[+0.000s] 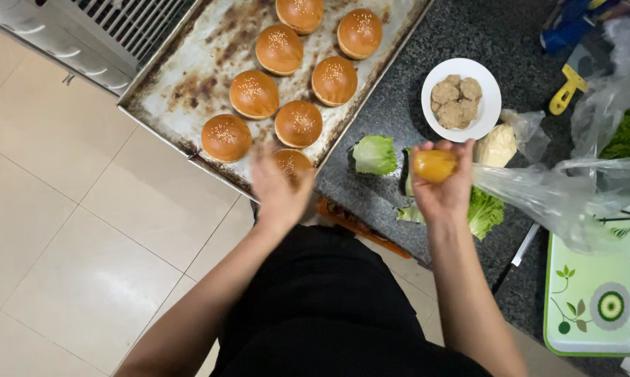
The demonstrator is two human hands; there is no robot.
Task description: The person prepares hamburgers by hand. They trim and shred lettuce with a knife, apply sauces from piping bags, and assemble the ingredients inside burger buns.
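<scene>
Left hand blurred, hides bun partly; top bun, tray cut off.

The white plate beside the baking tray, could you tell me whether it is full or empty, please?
Not empty: the white plate holds a small heap of brownish patties, with bare rim showing around them.

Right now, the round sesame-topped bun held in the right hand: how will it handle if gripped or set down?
The round sesame-topped bun probably is light and soft, so it may dent: the right hand holds it with fingertips only. Its glossy domed top looks a bit slick. Set on its flat base, it likely sits steady, like the buns on the metal baking tray.
</scene>
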